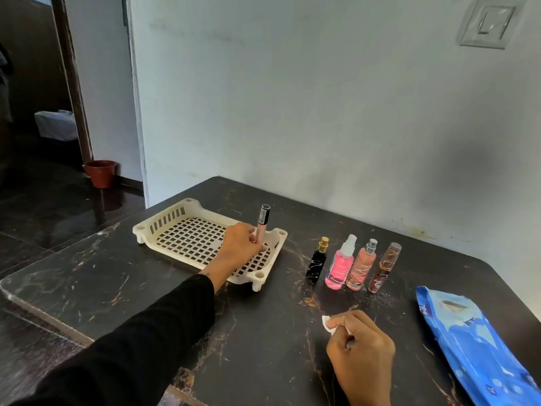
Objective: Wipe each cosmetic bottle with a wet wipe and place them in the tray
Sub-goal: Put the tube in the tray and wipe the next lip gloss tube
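Note:
My left hand [238,247] holds a slim pink tube with a black cap [262,222] upright over the right part of the cream lattice tray [175,227]. Its lower end is hidden behind my fingers. My right hand [358,351] rests on the dark table near the front, closed on a small white wet wipe [328,322]. To the right of the tray stand several bottles in a row: a black one with a gold cap [316,263], a bright pink spray [339,266], a peach spray [360,266] and a brown tube-shaped one [385,268].
A blue wet-wipe pack [480,350] lies at the table's right front. The dark marble-patterned table [263,332] stands against a pale wall. To the left is a doorway with a red bucket [101,172] on the floor.

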